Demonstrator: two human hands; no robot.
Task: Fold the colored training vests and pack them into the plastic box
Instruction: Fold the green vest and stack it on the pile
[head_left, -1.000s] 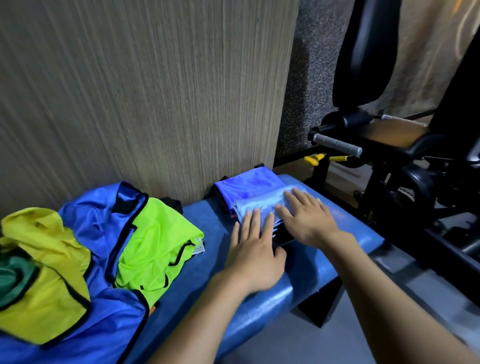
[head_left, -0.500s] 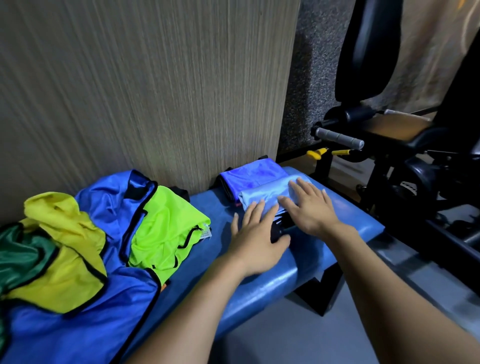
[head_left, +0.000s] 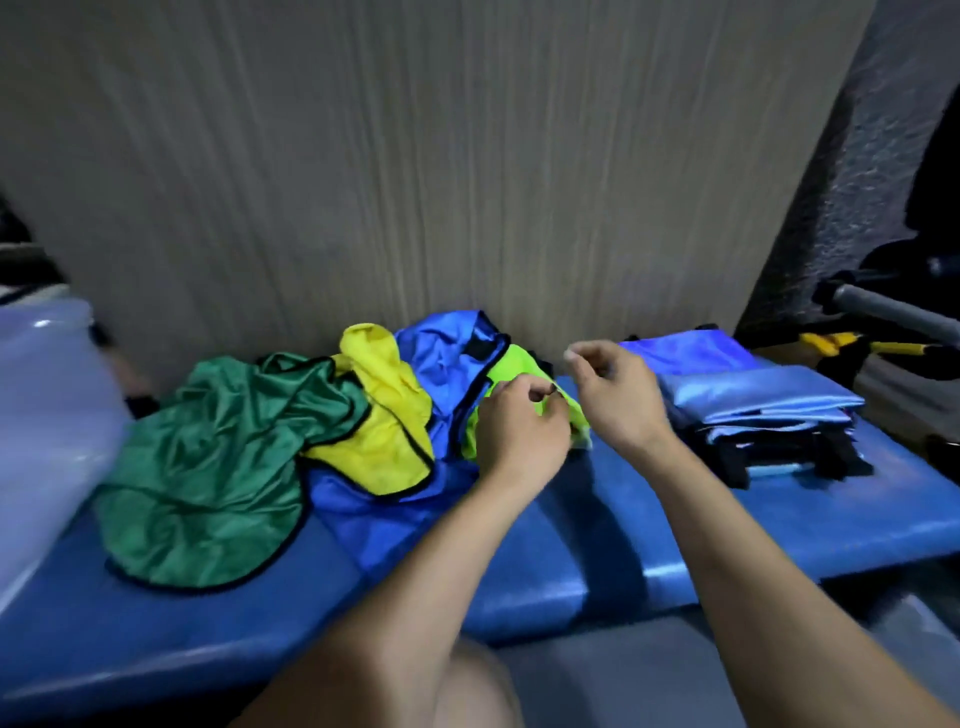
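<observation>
Loose vests lie piled on the blue padded bench (head_left: 571, 561): a dark green vest (head_left: 208, 467), a yellow vest (head_left: 384, 415), a royal blue vest (head_left: 441, 358) and a neon green vest (head_left: 519, 366). My left hand (head_left: 519, 431) rests on the neon green vest, thumb and forefinger pinched at its black-trimmed edge. Just to its right, my right hand (head_left: 613, 395) hovers with fingers loosely curled and nothing in them. A stack of folded blue vests (head_left: 753, 405) sits at the bench's right end. The translucent plastic box (head_left: 41, 415) stands at the far left, partly out of frame.
A wood-grain wall panel (head_left: 415, 182) rises directly behind the bench. A gym machine with a grey padded handle (head_left: 893, 309) and a yellow pin (head_left: 831, 343) stands to the right. The bench's front edge drops to a grey floor (head_left: 597, 686).
Both hands have left the folded blue stack and moved left to the neon green vest. My view has swung left, so the dark green vest and the plastic box now show.
</observation>
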